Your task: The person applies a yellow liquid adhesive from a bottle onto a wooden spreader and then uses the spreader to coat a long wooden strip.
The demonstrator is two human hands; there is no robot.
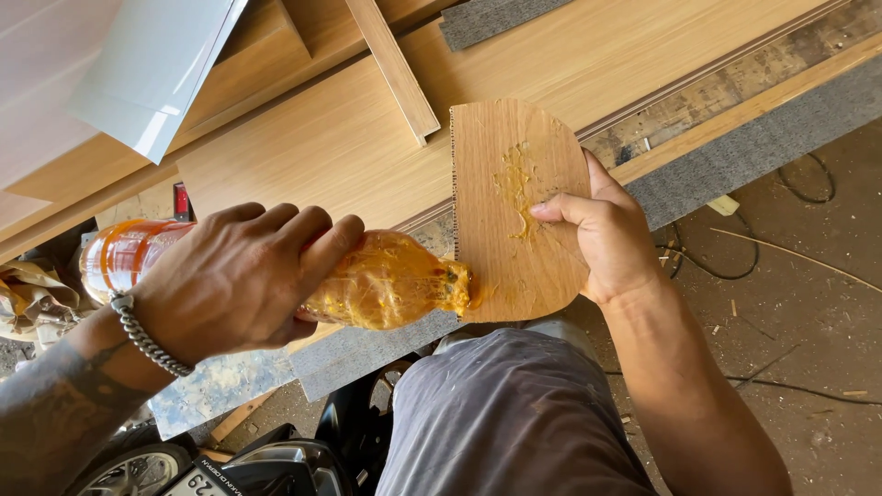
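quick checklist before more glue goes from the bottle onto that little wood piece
1. Left hand grips the plastic bottle firmly: ok.
2. Bottle mouth meets the wood piece: ok.
3. Right hand holds the piece, thumb on its face: ok.
4. Thumb clear of the yellow glue smear: not ok, it sits at the smear's edge.
5. Glue left in the bottle: ok, yellow near the neck.
6. Glue dripping below onto the grey shorts: cannot tell.

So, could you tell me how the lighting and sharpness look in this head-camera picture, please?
Head view: hard sunlight from above. Glare whitens the glossy white panel and glints on the plastic bottle in the left hand. The wooden spreader in the right hand is sharp; the lower left corner is dark shadow.
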